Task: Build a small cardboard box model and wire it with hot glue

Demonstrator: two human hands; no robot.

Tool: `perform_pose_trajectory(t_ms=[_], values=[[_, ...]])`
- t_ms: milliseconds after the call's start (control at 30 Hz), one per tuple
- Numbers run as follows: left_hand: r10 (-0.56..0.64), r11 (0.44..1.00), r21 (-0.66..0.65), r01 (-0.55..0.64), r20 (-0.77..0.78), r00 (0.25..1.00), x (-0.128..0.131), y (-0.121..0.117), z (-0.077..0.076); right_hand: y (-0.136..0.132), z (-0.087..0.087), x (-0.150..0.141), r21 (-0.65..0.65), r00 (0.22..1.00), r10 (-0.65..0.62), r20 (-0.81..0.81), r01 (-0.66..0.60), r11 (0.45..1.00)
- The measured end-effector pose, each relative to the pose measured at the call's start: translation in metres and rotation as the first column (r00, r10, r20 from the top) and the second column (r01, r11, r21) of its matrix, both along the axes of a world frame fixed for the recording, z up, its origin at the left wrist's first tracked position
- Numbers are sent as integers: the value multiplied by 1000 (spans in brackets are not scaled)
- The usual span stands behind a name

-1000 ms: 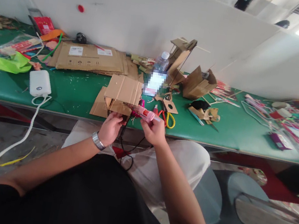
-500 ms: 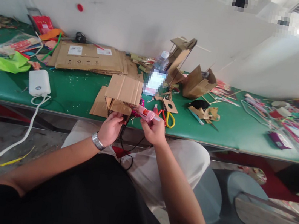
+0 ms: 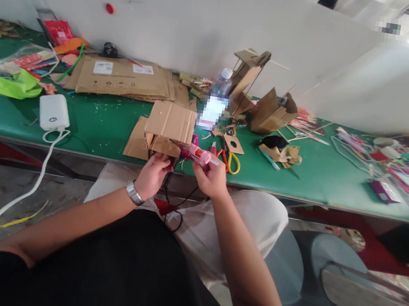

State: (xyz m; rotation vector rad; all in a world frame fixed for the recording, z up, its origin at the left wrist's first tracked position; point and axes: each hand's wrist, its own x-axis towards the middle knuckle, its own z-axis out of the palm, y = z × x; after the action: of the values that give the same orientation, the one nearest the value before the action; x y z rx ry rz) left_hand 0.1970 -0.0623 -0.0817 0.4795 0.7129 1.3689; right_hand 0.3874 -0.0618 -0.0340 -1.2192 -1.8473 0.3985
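My left hand (image 3: 152, 174), with a metal watch on its wrist, grips the near lower edge of a small cardboard box structure (image 3: 168, 128) at the front edge of the green table (image 3: 99, 125). My right hand (image 3: 211, 177) is closed round a pink hot glue gun (image 3: 199, 154), whose nozzle points left at the box's side. A black cord (image 3: 176, 205) hangs from the gun down between my knees.
Red and yellow scissors (image 3: 229, 160) lie just right of the glue gun. Flattened cardboard sheets (image 3: 123, 78), a water bottle (image 3: 221, 83) and other cardboard models (image 3: 272, 113) stand farther back. A white power unit (image 3: 53, 112) with cable sits left. Craft clutter fills the right end.
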Motion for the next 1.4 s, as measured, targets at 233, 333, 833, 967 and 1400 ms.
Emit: perform_pose_trajectory(t_ms=[233,333,833,967,1400], values=[[-9,1000,3,9,-12,1000,0,-1,3,0,0,-1,6,1000,2,11,-2,1000],[-2,1000,-6,2,-11,1000,0,0,1,0,-1,-1,10,1000,4,19,-4,1000],[-41,999,24,41,-6,999,-4,-1,7,0,1,-2,36,999,-8,31,7,999],[-52,998,37,53,-25,998,-5,-1,10,0,1,-2,21,1000,-7,24,6,1000],[-36,999,17,36,-13,999,-4,0,7,-1,2,-2,49,999,20,46,-22,999]])
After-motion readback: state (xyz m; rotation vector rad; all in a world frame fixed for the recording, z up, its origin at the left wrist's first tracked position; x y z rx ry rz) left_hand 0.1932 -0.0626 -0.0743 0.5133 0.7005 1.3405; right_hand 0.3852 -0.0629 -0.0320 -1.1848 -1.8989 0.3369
